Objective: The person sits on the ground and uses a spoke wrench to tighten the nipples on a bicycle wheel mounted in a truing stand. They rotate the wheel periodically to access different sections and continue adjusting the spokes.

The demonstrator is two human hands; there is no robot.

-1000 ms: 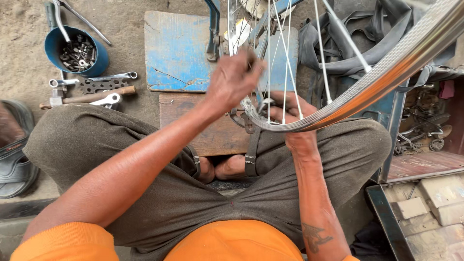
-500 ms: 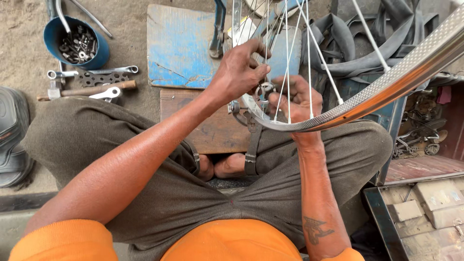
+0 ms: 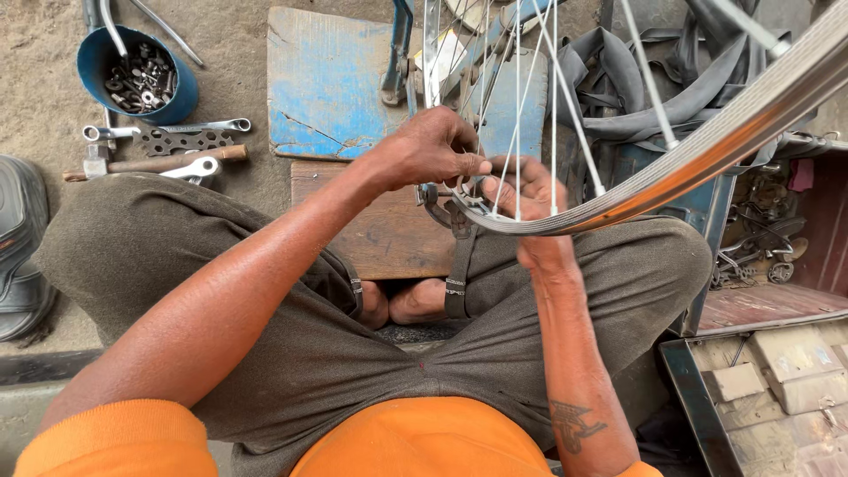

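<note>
Compared with a second ago, the left hand (image 3: 428, 150) is brought lower, its fingers pinched on a spoke (image 3: 517, 106) just above the hub (image 3: 455, 199). The right hand (image 3: 530, 190) is curled behind the spokes under the rim (image 3: 707, 146); its grasp cannot be told. Work at the wheel's centre is judged under way.

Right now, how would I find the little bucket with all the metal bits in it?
Start at the blue wooden board on the ground and go left to the spanners. Just above them sits a round blue tub, the only container there, full of nuts and bolts.
</note>
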